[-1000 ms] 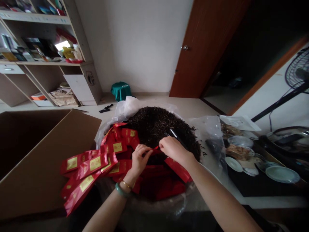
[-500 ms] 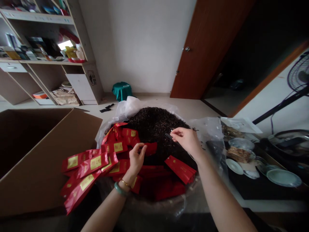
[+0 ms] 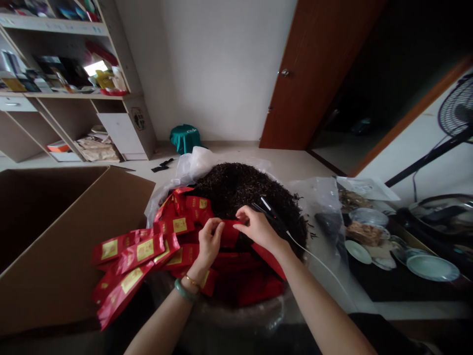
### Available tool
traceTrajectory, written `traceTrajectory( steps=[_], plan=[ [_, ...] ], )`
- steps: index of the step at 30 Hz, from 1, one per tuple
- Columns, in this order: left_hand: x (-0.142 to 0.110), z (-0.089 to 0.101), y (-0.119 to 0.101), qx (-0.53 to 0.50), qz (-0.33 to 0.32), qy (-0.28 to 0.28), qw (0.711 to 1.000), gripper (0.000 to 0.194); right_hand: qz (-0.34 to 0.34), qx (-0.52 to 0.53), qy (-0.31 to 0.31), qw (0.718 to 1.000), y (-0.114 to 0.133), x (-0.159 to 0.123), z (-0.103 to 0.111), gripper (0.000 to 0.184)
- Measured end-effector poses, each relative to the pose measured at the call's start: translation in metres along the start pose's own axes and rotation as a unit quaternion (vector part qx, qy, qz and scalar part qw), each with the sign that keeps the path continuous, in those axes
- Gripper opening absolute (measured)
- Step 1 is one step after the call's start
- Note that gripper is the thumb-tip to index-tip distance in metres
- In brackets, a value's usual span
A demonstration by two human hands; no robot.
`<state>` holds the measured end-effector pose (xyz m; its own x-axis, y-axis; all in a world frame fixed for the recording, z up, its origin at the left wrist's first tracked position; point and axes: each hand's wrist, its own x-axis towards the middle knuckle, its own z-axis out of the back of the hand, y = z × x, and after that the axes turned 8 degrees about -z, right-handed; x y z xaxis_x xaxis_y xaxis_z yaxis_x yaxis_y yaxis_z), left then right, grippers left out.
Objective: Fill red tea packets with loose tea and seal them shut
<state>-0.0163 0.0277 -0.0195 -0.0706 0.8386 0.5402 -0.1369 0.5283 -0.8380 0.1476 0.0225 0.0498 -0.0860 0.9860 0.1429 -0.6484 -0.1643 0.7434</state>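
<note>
My left hand, with a green bangle and a gold bracelet at the wrist, pinches the upper left edge of a small red packet. The fingertips of my right hand close on the same packet's upper right corner. Just beyond the right hand, a slim black device with a white strip, a small red light and a white cable lies on a heap of dark dried tea leaves. Filled red packets with gold labels are piled left of my hands. Flat red packets lie below them.
A large cardboard box stands at the left. Clear plastic sheeting surrounds the heap. At the right, a dark tray bears dishes and a lidded container. A fan, a wooden door and shelves stand farther off.
My right hand has let go of the black device, leaving it on the leaves, and has moved left and down to the red packet. My left hand has stayed on the packet.
</note>
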Motion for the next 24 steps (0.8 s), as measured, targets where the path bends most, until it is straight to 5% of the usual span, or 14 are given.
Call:
traceTrajectory(
  steps=[6, 12, 17, 24],
  plan=[
    [0.004, -0.001, -0.010, -0.070, 0.053, -0.023, 0.996, 0.024, -0.042, 0.075, 0.016, 0.996, -0.004, -0.005, -0.010, 0.012],
    [0.005, 0.000, -0.009, -0.129, 0.152, 0.077, 0.977, 0.032, -0.017, 0.112, -0.029, 0.993, -0.005, -0.008, -0.011, 0.013],
    [0.006, 0.002, -0.010, -0.174, 0.209, 0.099, 0.957, 0.037, -0.061, 0.152, -0.005, 0.987, -0.005, -0.007, -0.013, 0.011],
    [0.005, -0.001, -0.022, -0.235, 0.276, 0.191, 0.912, 0.042, 0.011, 0.107, -0.031, 0.994, -0.005, -0.006, -0.016, 0.010]
  ],
)
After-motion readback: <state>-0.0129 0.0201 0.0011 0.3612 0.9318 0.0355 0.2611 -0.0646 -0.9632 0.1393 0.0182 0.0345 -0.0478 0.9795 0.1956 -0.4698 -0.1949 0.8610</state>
